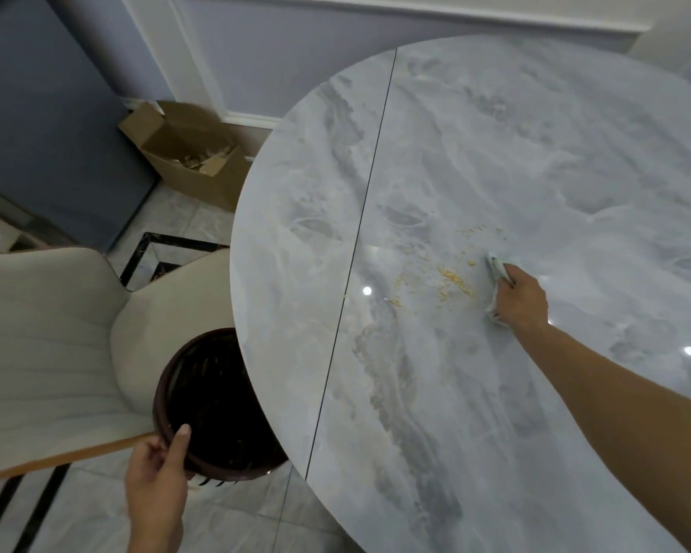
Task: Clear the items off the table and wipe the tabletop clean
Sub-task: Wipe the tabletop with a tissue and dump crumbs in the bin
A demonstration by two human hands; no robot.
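Note:
A round grey marble tabletop (515, 161) fills the right of the view. Yellowish crumbs (453, 279) lie scattered near its middle. My right hand (521, 299) grips a pale folded cloth (495, 269) pressed flat on the table just right of the crumbs. My left hand (158, 468) holds the rim of a dark brown waste bin (212, 401), thumb over the edge. The bin sits below the table's left edge, partly tucked under it, with bits of debris inside.
A beige upholstered chair (56, 337) stands left of the bin. An open cardboard box (192, 153) with scraps sits on the tiled floor by the wall. A thin dark seam (360, 233) runs across the tabletop.

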